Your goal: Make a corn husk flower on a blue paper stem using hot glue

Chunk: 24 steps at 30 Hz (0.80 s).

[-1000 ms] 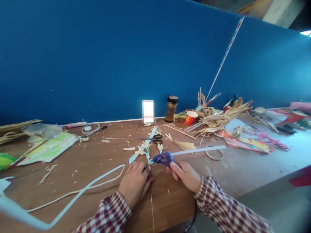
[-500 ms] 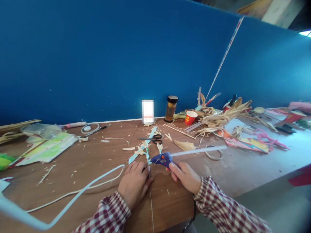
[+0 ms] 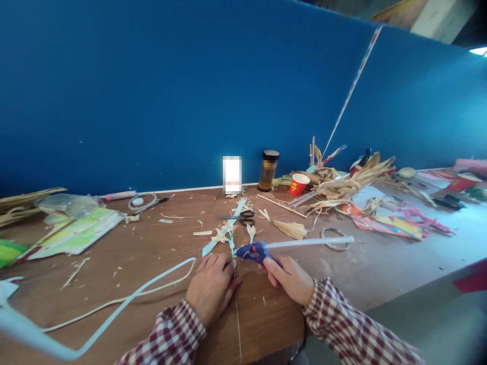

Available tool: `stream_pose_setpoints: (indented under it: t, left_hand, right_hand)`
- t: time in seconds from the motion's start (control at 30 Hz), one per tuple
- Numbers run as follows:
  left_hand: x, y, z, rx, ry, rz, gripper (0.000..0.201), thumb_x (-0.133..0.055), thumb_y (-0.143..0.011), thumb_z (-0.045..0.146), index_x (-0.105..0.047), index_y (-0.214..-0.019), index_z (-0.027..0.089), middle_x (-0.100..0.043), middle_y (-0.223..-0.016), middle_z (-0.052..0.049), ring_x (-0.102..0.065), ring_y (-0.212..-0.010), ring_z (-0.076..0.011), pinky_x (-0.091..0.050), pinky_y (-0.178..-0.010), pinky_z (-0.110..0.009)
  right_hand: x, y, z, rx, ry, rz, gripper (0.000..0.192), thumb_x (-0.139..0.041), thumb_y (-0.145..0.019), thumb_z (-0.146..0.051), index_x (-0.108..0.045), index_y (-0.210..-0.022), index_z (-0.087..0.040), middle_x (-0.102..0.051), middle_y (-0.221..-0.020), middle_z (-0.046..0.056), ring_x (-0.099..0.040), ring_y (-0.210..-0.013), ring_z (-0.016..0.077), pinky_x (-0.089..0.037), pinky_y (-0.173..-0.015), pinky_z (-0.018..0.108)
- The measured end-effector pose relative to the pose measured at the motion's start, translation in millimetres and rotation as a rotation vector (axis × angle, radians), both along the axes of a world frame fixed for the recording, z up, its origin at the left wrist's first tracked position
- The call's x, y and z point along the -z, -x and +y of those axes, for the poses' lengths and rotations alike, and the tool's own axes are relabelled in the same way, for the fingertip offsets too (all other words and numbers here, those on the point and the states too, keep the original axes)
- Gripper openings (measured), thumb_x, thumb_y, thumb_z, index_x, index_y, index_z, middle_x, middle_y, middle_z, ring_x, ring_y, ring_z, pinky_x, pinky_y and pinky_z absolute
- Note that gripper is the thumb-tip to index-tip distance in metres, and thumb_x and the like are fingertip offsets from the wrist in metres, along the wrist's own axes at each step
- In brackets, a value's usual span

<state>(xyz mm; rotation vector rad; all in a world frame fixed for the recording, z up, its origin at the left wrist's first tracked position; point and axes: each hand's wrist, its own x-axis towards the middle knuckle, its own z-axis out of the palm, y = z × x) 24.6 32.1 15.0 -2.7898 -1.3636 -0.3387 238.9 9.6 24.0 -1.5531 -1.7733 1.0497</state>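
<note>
The left hand (image 3: 211, 288) rested back-up on the wooden table (image 3: 266, 324), fingers curled; whether it pinched anything could not be told. To its right, apart, the right hand (image 3: 289, 276) gripped a blue hot-glue gun (image 3: 254, 251), aimed leftward. Cream flowers (image 3: 219, 236) lay just beyond the left hand, scissors (image 3: 246, 218) farther.

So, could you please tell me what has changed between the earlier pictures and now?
The right hand has moved the blue glue gun slightly to the left and nearer the person; the glue stick at its back now sits a little lower. Nothing was taken hold of or let go. The left hand, scissors and red paper cup stayed in place.
</note>
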Motion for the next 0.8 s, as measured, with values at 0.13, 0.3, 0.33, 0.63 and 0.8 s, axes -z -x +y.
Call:
stream_pose_setpoints:
  t: [0.13, 0.3, 0.33, 0.63, 0.8]
  left_hand:
    - [-0.6, -0.6, -0.1, 0.003, 0.006, -0.001, 0.028, -0.045, -0.085, 0.036, -0.059, -0.101, 0.018, -0.055, -0.09, -0.007, -0.049, -0.087, -0.0233, -0.04, -0.083, -0.04]
    - [-0.2, -0.3, -0.1, 0.0, -0.001, -0.002, 0.028, -0.045, -0.085, 0.036, -0.059, -0.103, 0.019, -0.055, -0.09, -0.007, -0.049, -0.087, -0.0231, -0.04, -0.082, -0.039]
    - [-0.2, -0.2, 0.0, -0.001, 0.001, -0.003, 0.028, -0.045, -0.085, 0.036, -0.059, -0.103, 0.019, -0.055, -0.091, -0.007, -0.049, -0.087, -0.0231, -0.04, -0.083, -0.039]
    - [-1.5, -0.3, 0.2, 0.001, 0.006, -0.03, 0.027, -0.045, -0.085, 0.036, -0.06, -0.101, 0.019, -0.055, -0.09, -0.007, -0.05, -0.087, -0.0227, -0.04, -0.083, -0.04]
    - [-1.1, -0.3, 0.0, 0.0, 0.009, -0.027, 0.027, -0.045, -0.085, 0.036, -0.06, -0.101, 0.019, -0.055, -0.09, -0.007, -0.05, -0.086, -0.0223, -0.039, -0.084, -0.04]
  right_hand:
    - [-1.3, -2.9, -1.1, -0.015, 0.002, 0.006, 0.051, -0.029, -0.089, -0.053, -0.06, -0.073, -0.016, -0.053, -0.051, -0.002, -0.046, -0.049, 0.0107, -0.034, -0.052, 0.023]
    - [-0.7, -0.7, -1.4, -0.007, 0.011, 0.015, 0.051, -0.029, -0.089, -0.053, -0.059, -0.072, -0.016, -0.052, -0.05, -0.002, -0.046, -0.049, 0.0107, -0.034, -0.053, 0.023]
    - [-0.9, -0.2, -1.5, -0.01, 0.012, 0.014, 0.051, -0.029, -0.089, -0.052, -0.059, -0.072, -0.016, -0.053, -0.05, -0.002, -0.047, -0.049, 0.0109, -0.035, -0.053, 0.023]
    - [-0.5, -1.4, -1.8, -0.021, 0.001, 0.018, 0.051, -0.028, -0.089, -0.053, -0.06, -0.076, -0.015, -0.053, -0.051, -0.002, -0.046, -0.049, 0.0111, -0.035, -0.053, 0.023]
    - [2.0, -1.2, -0.8, -0.003, 0.011, 0.031, 0.051, -0.029, -0.088, -0.053, -0.061, -0.079, -0.015, -0.053, -0.05, -0.002, -0.047, -0.049, 0.0112, -0.035, -0.052, 0.023]
